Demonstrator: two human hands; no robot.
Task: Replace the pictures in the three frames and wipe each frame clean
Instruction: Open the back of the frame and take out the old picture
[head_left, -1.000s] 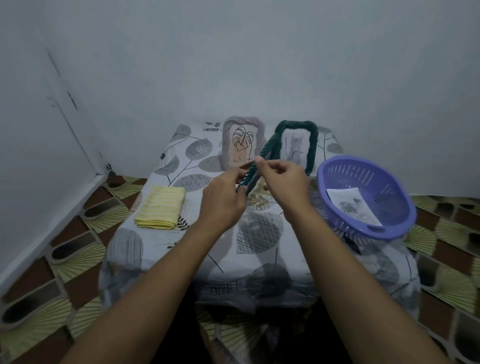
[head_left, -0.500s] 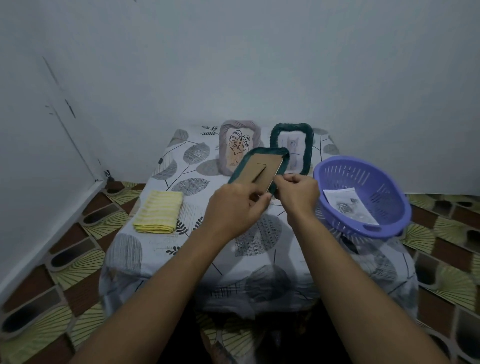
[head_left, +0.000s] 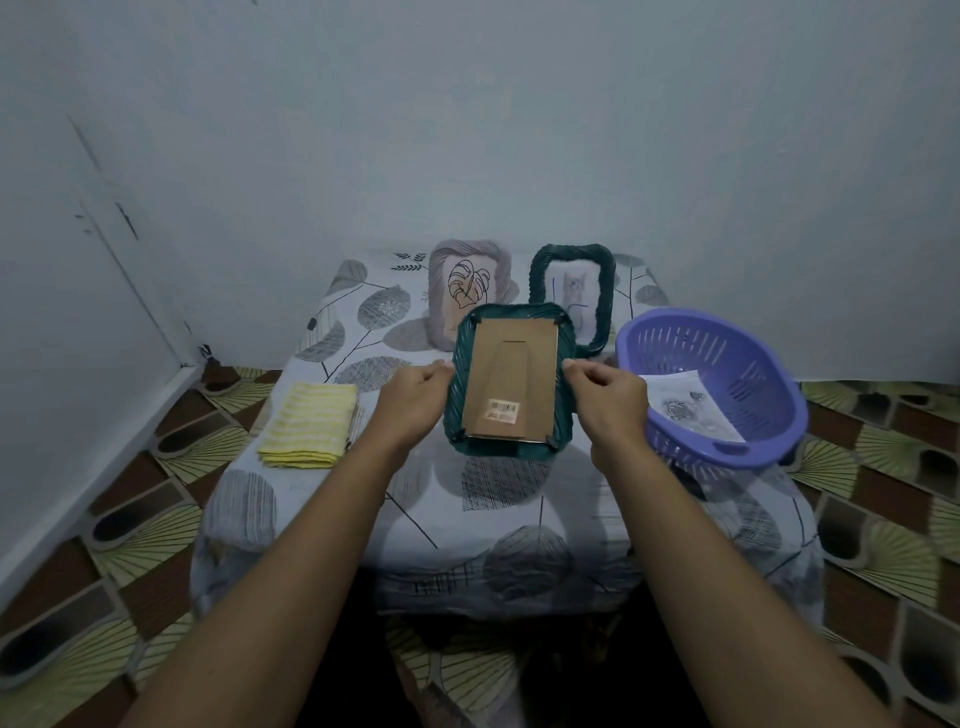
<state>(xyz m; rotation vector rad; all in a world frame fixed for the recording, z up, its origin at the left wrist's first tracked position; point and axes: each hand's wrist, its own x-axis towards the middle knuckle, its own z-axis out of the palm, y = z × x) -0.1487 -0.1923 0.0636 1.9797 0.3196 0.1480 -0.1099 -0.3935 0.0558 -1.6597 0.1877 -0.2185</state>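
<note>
I hold a dark green woven frame (head_left: 511, 382) with its brown cardboard back facing me, a barcode sticker near its lower edge. My left hand (head_left: 413, 402) grips its left side and my right hand (head_left: 605, 397) its right side. Behind it, two frames stand against the wall: a grey-pink frame (head_left: 467, 288) with a leaf drawing and a second dark green frame (head_left: 574, 291) with a pale picture. A folded yellow cloth (head_left: 309, 423) lies on the table's left side. Loose pictures (head_left: 685, 410) lie in the purple basket (head_left: 727, 384) at right.
The small table wears a white cloth printed with grey leaves (head_left: 493, 519). Pale walls close in behind and at left. The patterned tile floor (head_left: 883, 493) surrounds the table. The basket overhangs the table's right edge.
The held green frame turned from edge-on to back-facing and came down lower in front of me. My hands shifted from its near corner to its left and right sides.
</note>
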